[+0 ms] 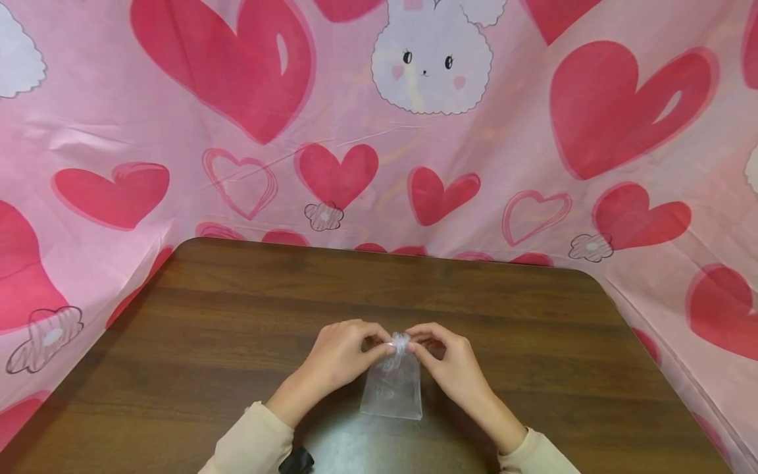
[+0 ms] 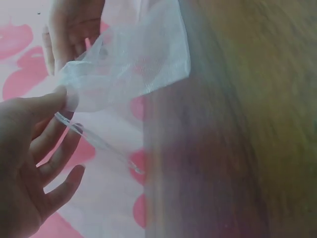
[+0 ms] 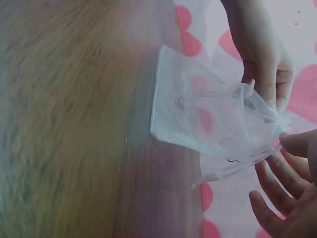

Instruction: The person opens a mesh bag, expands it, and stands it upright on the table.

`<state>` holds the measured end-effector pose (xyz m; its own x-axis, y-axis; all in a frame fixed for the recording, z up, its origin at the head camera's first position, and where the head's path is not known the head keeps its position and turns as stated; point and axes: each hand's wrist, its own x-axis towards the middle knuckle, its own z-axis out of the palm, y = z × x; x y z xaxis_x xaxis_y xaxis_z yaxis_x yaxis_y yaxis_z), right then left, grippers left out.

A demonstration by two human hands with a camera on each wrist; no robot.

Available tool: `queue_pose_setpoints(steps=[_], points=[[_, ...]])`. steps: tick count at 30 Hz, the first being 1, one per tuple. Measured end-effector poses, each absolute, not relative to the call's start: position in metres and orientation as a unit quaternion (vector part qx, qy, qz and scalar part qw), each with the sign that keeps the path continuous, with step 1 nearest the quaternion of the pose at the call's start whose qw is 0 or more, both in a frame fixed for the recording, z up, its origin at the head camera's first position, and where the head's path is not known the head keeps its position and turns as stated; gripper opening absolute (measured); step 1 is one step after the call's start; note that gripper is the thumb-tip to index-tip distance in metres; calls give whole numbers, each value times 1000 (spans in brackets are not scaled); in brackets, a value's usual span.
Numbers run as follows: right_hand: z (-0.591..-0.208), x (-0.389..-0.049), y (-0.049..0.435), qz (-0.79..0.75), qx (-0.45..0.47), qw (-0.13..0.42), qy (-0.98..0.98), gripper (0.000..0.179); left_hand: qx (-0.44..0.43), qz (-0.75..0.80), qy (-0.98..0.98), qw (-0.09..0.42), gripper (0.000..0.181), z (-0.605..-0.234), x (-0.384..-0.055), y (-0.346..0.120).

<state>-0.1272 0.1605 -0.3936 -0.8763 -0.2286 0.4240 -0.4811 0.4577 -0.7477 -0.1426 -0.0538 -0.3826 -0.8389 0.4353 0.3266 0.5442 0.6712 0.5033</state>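
Observation:
A small sheer white organza drawstring bag hangs between my two hands, its neck gathered into tight folds at the top. My left hand pinches the left side of that neck between thumb and index finger. From the opposite side, thumb and fingers of my right hand pinch it too. Below the pinch the bag spreads out flat, and nothing shows inside it. In the left wrist view a thin, shiny ribbon loop trails from the left fingertips. A similar ribbon dangles near the right fingers in the right wrist view.
A dark brown wooden table lies under the hands, with rounded far corners. Pink cloth printed with hearts and a rabbit face stands behind and along both sides. A small black object shows beside the left sleeve at the bottom edge.

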Motion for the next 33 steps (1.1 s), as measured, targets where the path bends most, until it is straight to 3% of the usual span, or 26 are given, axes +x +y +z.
queue_pose_setpoints(steps=[8, 19, 33], points=[[-389, -119, 159, 520, 135, 92, -838, 7, -260, -338, -897, 116, 11, -380, -135, -52], [-386, -116, 156, 522, 132, 142, -830, 7, -246, -400, -871, 145, 18, -376, -131, -50], [-381, -115, 152, 548, 141, 150, -811, 6, -249, -414, -859, 169, 11, -372, -129, -47]])
